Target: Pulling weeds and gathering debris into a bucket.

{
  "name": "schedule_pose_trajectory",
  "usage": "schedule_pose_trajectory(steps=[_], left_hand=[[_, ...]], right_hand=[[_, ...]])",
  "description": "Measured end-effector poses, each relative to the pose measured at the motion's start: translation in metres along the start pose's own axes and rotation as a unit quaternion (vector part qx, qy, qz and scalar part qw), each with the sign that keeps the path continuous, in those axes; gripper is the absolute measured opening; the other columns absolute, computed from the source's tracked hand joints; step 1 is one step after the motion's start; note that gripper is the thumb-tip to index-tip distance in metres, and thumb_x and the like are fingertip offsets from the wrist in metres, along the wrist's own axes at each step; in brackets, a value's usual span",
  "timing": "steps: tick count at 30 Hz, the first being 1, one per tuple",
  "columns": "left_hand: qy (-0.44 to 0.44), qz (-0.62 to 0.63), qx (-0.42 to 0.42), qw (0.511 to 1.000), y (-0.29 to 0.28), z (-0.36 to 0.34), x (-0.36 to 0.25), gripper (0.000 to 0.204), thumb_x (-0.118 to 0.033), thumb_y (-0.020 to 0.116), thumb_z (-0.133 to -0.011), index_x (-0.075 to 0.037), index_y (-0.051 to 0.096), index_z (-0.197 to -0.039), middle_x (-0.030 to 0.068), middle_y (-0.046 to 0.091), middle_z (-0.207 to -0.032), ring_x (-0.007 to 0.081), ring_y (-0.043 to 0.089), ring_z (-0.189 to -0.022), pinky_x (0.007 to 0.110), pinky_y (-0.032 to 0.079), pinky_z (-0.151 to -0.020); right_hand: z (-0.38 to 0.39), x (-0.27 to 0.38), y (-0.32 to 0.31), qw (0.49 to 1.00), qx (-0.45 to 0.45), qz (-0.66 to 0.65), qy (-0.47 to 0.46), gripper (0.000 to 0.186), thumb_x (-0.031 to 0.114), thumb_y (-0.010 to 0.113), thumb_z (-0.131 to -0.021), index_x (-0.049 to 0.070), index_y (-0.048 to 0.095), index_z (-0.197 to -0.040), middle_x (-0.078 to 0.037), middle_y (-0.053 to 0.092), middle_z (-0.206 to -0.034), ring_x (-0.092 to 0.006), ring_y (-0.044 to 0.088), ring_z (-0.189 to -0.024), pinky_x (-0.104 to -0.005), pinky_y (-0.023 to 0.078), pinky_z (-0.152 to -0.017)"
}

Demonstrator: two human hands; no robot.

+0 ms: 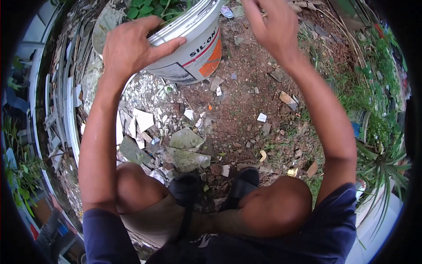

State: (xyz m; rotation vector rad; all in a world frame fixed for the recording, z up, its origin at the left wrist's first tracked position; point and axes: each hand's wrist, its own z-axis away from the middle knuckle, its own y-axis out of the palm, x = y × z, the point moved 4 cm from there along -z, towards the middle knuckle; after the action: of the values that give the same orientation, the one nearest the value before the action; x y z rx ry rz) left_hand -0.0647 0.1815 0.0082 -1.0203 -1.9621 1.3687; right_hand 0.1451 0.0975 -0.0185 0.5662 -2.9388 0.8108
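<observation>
A white plastic bucket [165, 72] with dark lettering and an orange patch stands on the ground at the top of the view. Green leafy plants [147, 8] rise out of it. My left hand [132, 46] is closed over the near left part of its rim, thumb pressed on the outer wall and fingers going inside, where they are hidden. To the right of the bucket, apart from its visible rim, my right hand [274, 22] reaches to the upper edge of the picture. Its fingertips are cut off, so what it touches cannot be seen.
Broken tiles and stone slabs [187, 147] lie between the bucket and my feet. Bare reddish soil [233, 110] with small shards spreads to the right. A spiky plant [380, 163] grows at the far right. Long pale strips [70, 119] run along the left.
</observation>
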Motion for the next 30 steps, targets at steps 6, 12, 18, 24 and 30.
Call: schedule_pose_trajectory(steps=[6,12,18,24,30], left_hand=[[-0.005,-0.023,-0.019,1.0,0.005,0.003,-0.001,0.049,-0.049,0.067,-0.064,-0.006,0.063,-0.086,0.0123,0.063,-0.073,0.0266,0.062,-0.066,0.034,0.047,-0.06],[0.004,-0.019,-0.008,1.0,0.011,0.0,-0.004,0.052,-0.05,0.066,-0.066,-0.004,0.063,-0.089,0.0086,0.062,-0.064,0.0209,0.062,-0.062,0.031,0.048,-0.06],[-0.059,0.019,0.047,0.997,0.008,0.002,0.002,0.05,-0.049,0.066,-0.067,-0.004,0.062,-0.089,0.0088,0.062,-0.063,0.0194,0.062,-0.06,0.029,0.047,-0.059],[-0.051,0.009,0.034,0.998,0.009,0.0,-0.004,0.048,-0.048,0.066,-0.067,-0.005,0.062,-0.087,0.0087,0.061,-0.063,0.0195,0.061,-0.058,0.029,0.047,-0.057],[-0.04,0.007,0.04,0.998,0.011,-0.001,-0.006,0.049,-0.049,0.066,-0.067,-0.004,0.063,-0.086,0.0093,0.061,-0.062,0.0194,0.061,-0.057,0.03,0.047,-0.056]], right_hand=[[0.245,0.001,0.061,0.902,0.381,-0.025,0.2,0.027,0.014,0.05,-0.079,0.009,0.054,-0.106,-0.014,0.051,-0.102,-0.0314,0.054,-0.087,-0.0372,0.044,-0.082],[0.313,0.004,0.071,0.851,0.474,-0.103,0.2,0.033,0.009,0.052,-0.072,0.01,0.055,-0.105,-0.011,0.052,-0.102,-0.0288,0.052,-0.093,-0.0383,0.044,-0.083],[0.292,0.057,0.051,0.874,0.421,-0.176,0.166,0.032,0.007,0.051,-0.073,0.016,0.056,-0.103,-0.009,0.05,-0.096,-0.0286,0.053,-0.087,-0.036,0.045,-0.079],[0.318,0.054,0.069,0.848,0.429,-0.202,0.235,0.025,0.005,0.051,-0.076,0.015,0.055,-0.099,-0.011,0.048,-0.095,-0.0325,0.055,-0.081,-0.0378,0.047,-0.074],[0.279,0.076,0.099,0.828,0.46,-0.191,0.257,0.016,0.011,0.05,-0.078,0.008,0.054,-0.093,-0.014,0.048,-0.094,-0.0329,0.054,-0.082,-0.0403,0.047,-0.074]])
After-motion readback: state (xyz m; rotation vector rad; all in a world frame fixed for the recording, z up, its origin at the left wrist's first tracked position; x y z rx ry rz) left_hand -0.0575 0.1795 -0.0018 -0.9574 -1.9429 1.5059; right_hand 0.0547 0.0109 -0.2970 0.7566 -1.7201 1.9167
